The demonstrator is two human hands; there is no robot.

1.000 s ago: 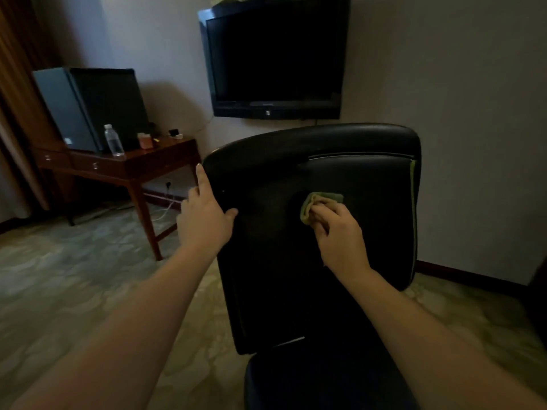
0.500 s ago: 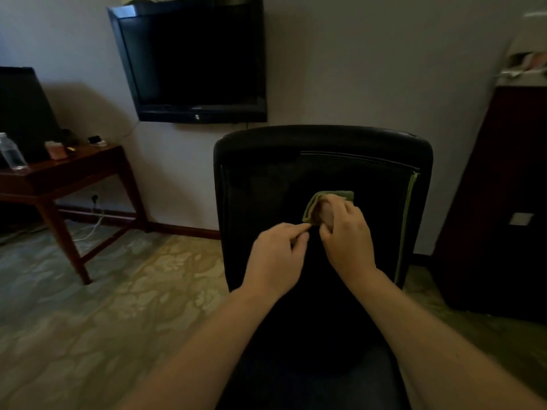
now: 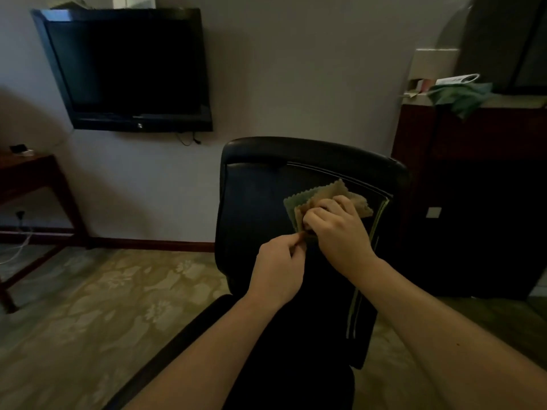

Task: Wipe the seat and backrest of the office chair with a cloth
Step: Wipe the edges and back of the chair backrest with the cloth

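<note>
The cloth (image 3: 327, 199) is pinched by the right hand (image 3: 337, 229) and left hand (image 3: 279, 269) against the backrest (image 3: 257, 202), apparently for refolding.

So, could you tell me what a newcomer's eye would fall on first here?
Centre frame, a tan cloth is held in front of the black office chair's backrest: the right hand grips its bunched middle, and the left hand pinches its lower corner. Up left, a dark television hangs on the wall.
</note>
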